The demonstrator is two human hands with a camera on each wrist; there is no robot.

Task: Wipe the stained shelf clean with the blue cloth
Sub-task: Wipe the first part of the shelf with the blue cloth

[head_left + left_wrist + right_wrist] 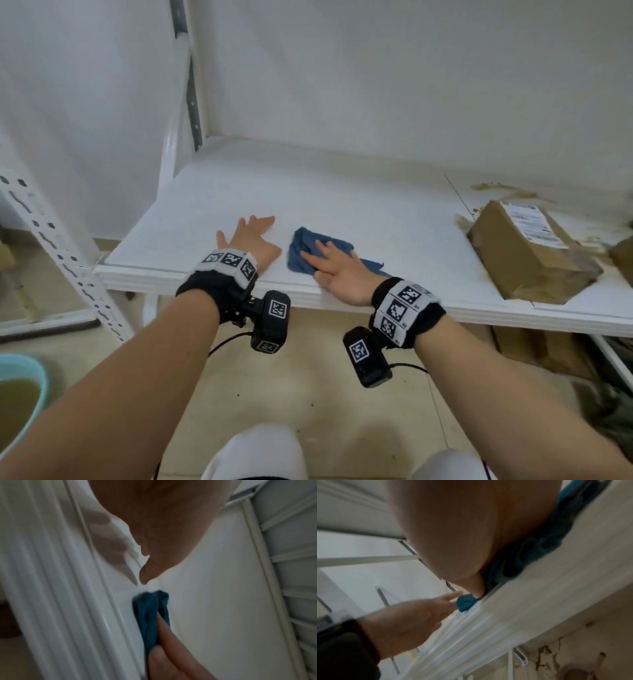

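The white shelf (359,205) runs across the head view, with brown stains (503,192) at its far right. A crumpled blue cloth (305,246) lies near the shelf's front edge. My right hand (329,263) lies flat on the cloth with straight fingers, pressing it down. My left hand (250,236) rests flat on the bare shelf just left of the cloth, fingers spread. In the left wrist view the cloth (150,615) shows under the right hand's fingers (171,649). The right wrist view shows the cloth (539,547) beneath my palm.
A stained cardboard box (527,250) with a label stands on the shelf's right part. A perforated white upright (61,253) stands at the left. A teal bucket (34,380) of brown water sits on the floor at lower left. More boxes lie under the shelf.
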